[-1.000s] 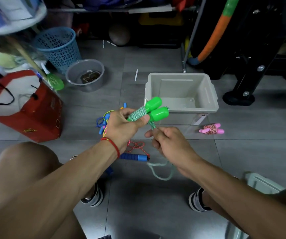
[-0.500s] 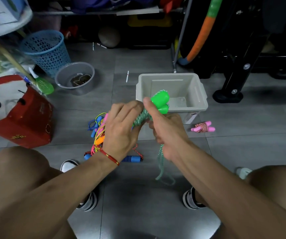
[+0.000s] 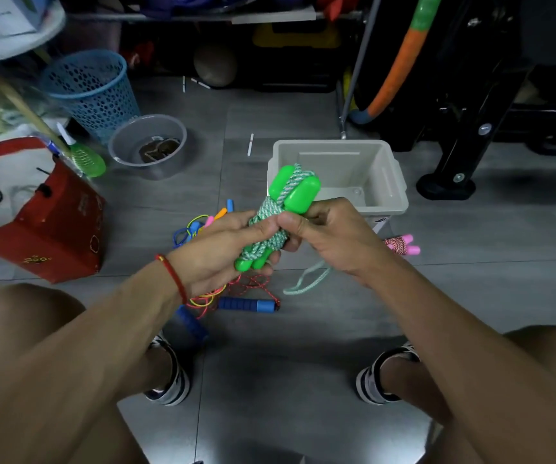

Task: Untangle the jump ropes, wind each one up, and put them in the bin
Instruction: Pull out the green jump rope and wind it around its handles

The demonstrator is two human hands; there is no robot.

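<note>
Both hands are on the bright green plastic-handled jump rope with its green-and-white braided cord (image 3: 271, 226), held up over the grey tiled floor (image 3: 303, 380), just in front of the pale grey plastic bin (image 3: 400, 185). The left hand (image 3: 223, 252) is wrapped around the two handles laid side by side, clamping them as a core for the cord to wind on. The right hand (image 3: 330, 236) pinches the cord against the bundle with thumb and fingers, likely pinning a turn so the wraps don't slip. A loose tail of the cord (image 3: 306, 281) hangs down to the floor, so the winding isn't finished.

The bin looks empty from here, though the near wall and the bundle hide part of its floor. Beside it a pink-handled rope with red-and-white cord (image 3: 402, 244) lies already wound, not yet binned. Under the hands, a tangle of thin coloured ropes with blue foam handles (image 3: 246, 304) waits its turn.

Off left, the round grey plastic tub (image 3: 126, 152) holds something brown, and the blue perforated waste basket (image 3: 89, 85) shows no contents I can make out.
</note>
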